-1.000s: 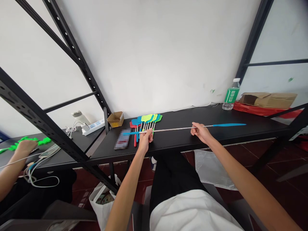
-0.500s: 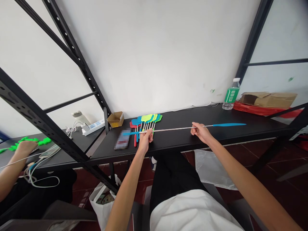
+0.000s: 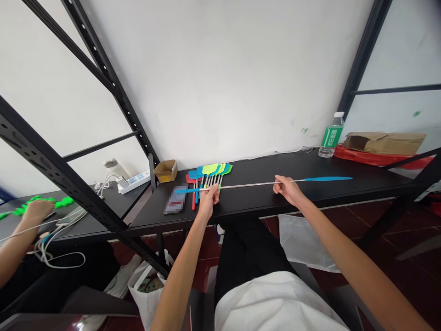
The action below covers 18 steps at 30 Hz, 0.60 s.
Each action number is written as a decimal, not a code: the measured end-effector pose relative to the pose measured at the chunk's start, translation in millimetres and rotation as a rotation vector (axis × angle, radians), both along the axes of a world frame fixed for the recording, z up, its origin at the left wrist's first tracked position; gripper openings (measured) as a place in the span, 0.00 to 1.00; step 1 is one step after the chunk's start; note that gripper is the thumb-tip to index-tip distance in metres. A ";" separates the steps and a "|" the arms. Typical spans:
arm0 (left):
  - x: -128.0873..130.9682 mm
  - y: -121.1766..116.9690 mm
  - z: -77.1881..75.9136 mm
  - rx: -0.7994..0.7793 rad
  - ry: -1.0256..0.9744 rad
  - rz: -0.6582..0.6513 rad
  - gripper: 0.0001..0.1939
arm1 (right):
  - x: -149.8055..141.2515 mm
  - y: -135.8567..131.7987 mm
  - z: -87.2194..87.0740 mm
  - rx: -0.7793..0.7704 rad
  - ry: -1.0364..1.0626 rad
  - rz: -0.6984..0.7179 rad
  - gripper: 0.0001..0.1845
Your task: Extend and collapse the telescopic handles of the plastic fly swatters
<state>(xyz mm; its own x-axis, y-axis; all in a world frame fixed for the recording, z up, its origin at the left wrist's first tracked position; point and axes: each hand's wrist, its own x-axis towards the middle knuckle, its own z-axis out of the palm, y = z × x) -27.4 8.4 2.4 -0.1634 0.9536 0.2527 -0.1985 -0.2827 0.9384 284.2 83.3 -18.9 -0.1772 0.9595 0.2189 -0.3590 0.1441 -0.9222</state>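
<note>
A long blue fly swatter (image 3: 329,178) with a thin extended metal rod spans the space between my hands, nearly level above the table. Its flat head, turned edge-on, points right; the blue handle end points left. My left hand (image 3: 209,198) is closed around it near the handle, while my right hand (image 3: 284,189) pinches the rod a little short of the head. Behind my left hand, several shorter fly swatters (image 3: 211,169) in red, blue, yellow-green and green lie side by side on the black table (image 3: 255,202). My left hand partly covers their handles.
A blurred flat item (image 3: 175,200) and a small open cardboard box (image 3: 165,171) are at the table's left. A water bottle (image 3: 331,135) and a brown carton (image 3: 386,142) stand at right. Black shelf posts (image 3: 103,202) frame the left; beyond, another person's hand (image 3: 38,210) touches green pieces.
My hands and the fly swatter stay practically still. At lower left, the neighbouring person's leg has shifted and a light-coloured shoe now shows beside the white bag.
</note>
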 end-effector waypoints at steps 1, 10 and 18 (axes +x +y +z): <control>0.0 -0.1 -0.1 0.000 0.003 0.000 0.21 | -0.1 -0.1 0.0 0.001 0.001 0.000 0.21; 0.0 1.2 -1.2 -0.001 -0.015 0.008 0.21 | -1.7 -0.8 0.8 -0.007 0.014 -0.004 0.20; -1.0 1.6 -1.9 0.001 -0.004 -0.003 0.21 | -0.9 0.6 -0.5 -0.008 0.010 -0.002 0.20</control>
<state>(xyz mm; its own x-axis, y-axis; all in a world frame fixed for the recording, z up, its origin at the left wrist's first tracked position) -28.3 10.0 0.5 -0.1615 0.9539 0.2530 -0.2033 -0.2830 0.9373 283.3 83.9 -19.4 -0.1728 0.9616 0.2134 -0.3680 0.1379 -0.9196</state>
